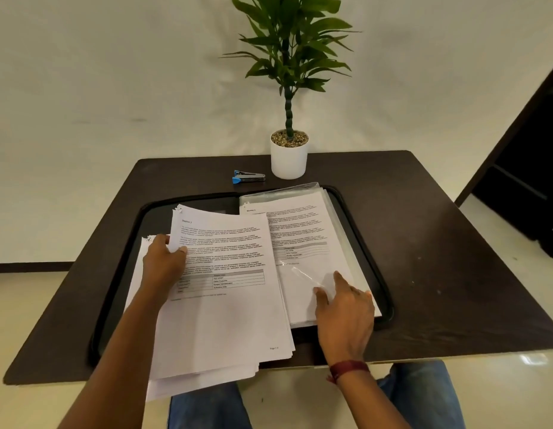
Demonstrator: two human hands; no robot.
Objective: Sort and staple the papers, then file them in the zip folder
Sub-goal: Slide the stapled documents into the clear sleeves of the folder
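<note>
A black zip folder [379, 261] lies open on the dark table. On its left half sits a thick stack of printed papers [225, 308], fanned and hanging over the table's front edge. My left hand [163, 261] grips the left edge of the top set, thumb on the page. On the right half, clear plastic sleeves [303, 224] hold a printed set. My right hand [343, 305] rests on the lower part of the sleeve with fingers fairly straight, pressing the plastic. A blue and black stapler [249, 177] lies behind the folder.
A white pot with a green plant [289, 156] stands at the back of the table [454, 289], just right of the stapler. A dark cabinet or door [532, 168] is at the far right. My knees in jeans show below the table's front edge.
</note>
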